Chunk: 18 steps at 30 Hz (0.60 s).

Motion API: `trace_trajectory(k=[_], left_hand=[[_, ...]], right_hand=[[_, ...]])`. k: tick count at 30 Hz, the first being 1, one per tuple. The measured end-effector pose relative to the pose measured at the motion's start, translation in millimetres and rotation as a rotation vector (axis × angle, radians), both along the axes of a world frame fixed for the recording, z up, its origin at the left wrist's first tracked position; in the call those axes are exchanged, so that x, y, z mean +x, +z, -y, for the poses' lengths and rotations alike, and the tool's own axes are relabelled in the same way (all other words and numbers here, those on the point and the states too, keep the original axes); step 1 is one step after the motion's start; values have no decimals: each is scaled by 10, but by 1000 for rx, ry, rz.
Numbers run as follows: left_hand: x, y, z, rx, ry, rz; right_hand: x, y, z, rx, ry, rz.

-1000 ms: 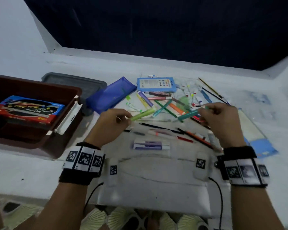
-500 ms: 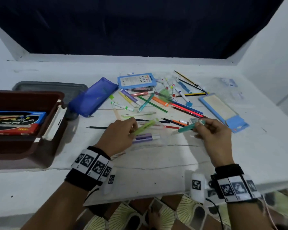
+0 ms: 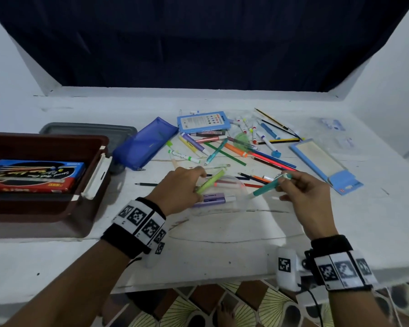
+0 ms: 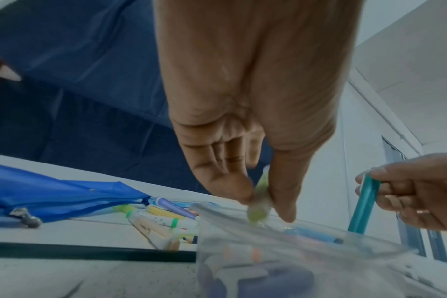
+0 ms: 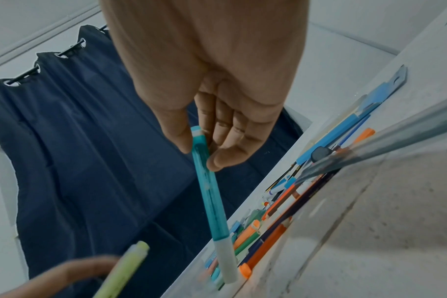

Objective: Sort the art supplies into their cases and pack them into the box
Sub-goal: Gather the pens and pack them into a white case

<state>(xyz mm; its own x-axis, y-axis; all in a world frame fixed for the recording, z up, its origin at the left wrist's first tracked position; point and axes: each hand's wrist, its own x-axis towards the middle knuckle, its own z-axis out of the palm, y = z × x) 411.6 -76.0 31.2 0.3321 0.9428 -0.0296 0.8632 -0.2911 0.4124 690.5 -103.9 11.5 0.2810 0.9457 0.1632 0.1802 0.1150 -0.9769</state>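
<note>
My left hand (image 3: 178, 188) pinches a light green highlighter (image 3: 210, 181) over the mouth of a clear plastic pouch (image 3: 232, 199) lying on the white table. The pouch holds purple markers (image 3: 216, 198) and a pink one. In the left wrist view the green highlighter (image 4: 259, 198) sits between thumb and fingers just above the clear pouch (image 4: 281, 258). My right hand (image 3: 305, 195) pinches a teal marker (image 3: 266, 188) by its upper end, its white cap pointing down-left at the pouch; the teal marker (image 5: 208, 193) hangs from thumb and fingers in the right wrist view.
A maroon box (image 3: 57, 208) at left holds a flat pencil case (image 3: 33, 175); a grey lid (image 3: 87, 129) lies behind it. A blue zip pouch (image 3: 144, 143), a blue marker case (image 3: 203, 121), a blue tray case (image 3: 326, 165) and several loose pens and pencils (image 3: 236, 149) lie beyond my hands.
The head view has swung and steadied. Both hands have come down and closer to the clear pouch, each still holding its marker; the green highlighter now tilts into the pouch's mouth.
</note>
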Motion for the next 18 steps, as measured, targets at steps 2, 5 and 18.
trace_trajectory(k=[2,5,18], left_hand=[[18,35,23,-46,-37,74],[47,85,51,-56,-93,91],[106,27,-92,-135,310,679]], right_hand=[[-4,8,7,2,6,-1],[-6,21,14,8,6,6],[-27,137,44,0,33,80]])
